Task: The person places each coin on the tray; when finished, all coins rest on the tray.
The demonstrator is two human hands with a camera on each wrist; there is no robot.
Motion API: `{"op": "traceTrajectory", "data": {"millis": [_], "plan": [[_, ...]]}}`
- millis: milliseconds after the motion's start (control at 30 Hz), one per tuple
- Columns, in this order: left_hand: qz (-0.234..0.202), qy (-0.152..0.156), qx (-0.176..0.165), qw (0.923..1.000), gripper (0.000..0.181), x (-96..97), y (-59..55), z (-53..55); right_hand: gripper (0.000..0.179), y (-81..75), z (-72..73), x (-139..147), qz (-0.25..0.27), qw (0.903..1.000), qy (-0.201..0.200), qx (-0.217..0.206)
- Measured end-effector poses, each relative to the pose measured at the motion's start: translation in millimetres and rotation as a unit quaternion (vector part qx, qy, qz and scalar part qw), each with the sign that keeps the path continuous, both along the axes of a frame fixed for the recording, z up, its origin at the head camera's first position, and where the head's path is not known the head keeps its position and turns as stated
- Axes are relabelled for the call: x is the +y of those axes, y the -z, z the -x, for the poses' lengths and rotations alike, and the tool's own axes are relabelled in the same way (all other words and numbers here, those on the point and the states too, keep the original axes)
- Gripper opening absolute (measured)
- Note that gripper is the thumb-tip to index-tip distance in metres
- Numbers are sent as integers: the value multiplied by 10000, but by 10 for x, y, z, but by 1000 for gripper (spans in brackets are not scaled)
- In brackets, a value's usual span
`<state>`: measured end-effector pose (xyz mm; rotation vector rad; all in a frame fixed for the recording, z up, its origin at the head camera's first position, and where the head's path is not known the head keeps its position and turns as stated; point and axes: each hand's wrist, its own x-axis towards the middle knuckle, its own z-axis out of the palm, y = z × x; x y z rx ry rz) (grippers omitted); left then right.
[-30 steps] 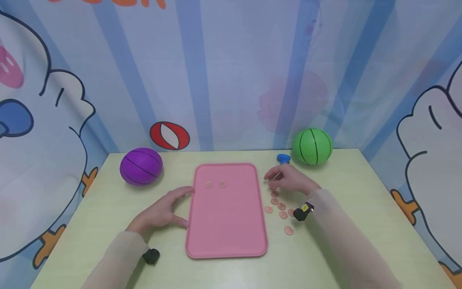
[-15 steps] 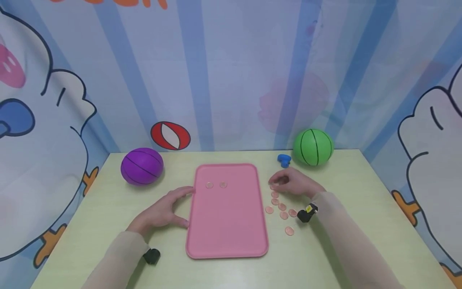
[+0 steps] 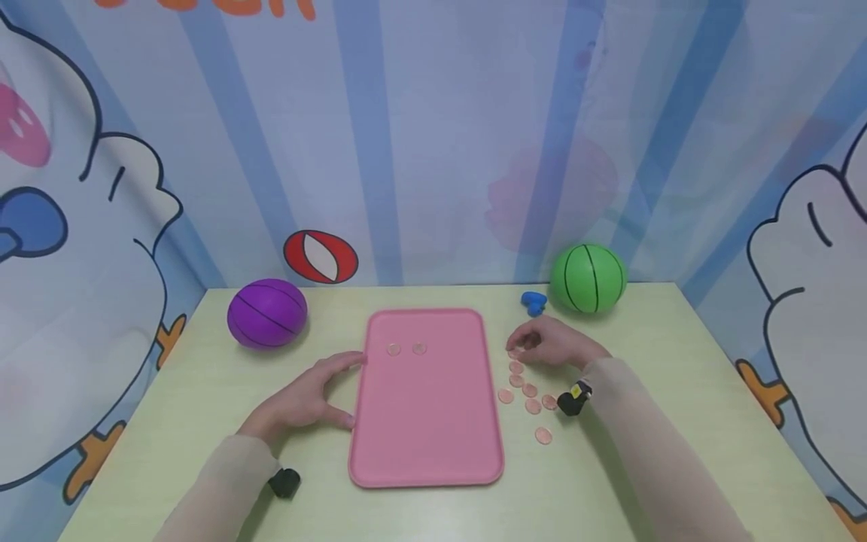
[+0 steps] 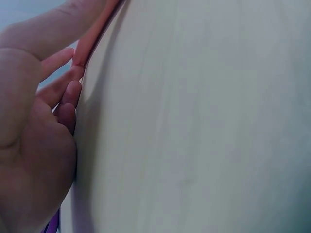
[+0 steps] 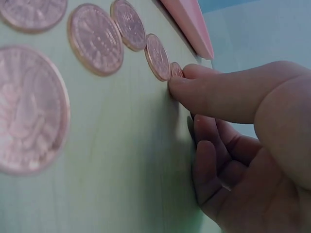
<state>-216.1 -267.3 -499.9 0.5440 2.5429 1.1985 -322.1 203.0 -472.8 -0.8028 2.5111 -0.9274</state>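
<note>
A pink tray [image 3: 427, 421] lies lengthwise on the table, with two coins [image 3: 406, 349] near its far end. Along the tray's left rim, my left hand [image 3: 301, 395] rests with thumb and fingers spread, touching the edge; in the left wrist view the thumb [image 4: 58, 29] reaches the rim. To the right of the tray, my right hand [image 3: 552, 342] is low over the table, its thumb and forefinger at the farthest coin [image 5: 176, 70] of a loose group. That coin is partly covered by the fingertips. Several copper-coloured coins [image 3: 530, 390] lie flat nearer to me.
A purple ball [image 3: 267, 314] sits at the back left and a green ball [image 3: 588, 278] at the back right. Beside the green ball is a small blue object [image 3: 534, 302]. A printed curtain [image 3: 440, 150] hangs behind the pale table [image 3: 433, 516].
My right hand has drawn slightly right and its fingers have closed together at the farthest coin. More of the blue object shows now. My left hand has stayed at the tray's edge.
</note>
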Motion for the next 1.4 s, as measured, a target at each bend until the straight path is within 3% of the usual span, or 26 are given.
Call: {"op": "traceTrajectory", "data": {"millis": [533, 1067, 1400], "plan": [[3, -23, 49, 10000, 115, -45, 33, -1, 13, -5, 35, -112, -490, 9986, -92, 180], [39, 48, 87, 9999, 114, -33, 30, -1, 11, 3, 26, -78, -354, 9992, 20, 200], [49, 67, 135, 9999, 113, -13, 30, 6, 13, -22, 47, -14, -137, 9998, -143, 87]]}}
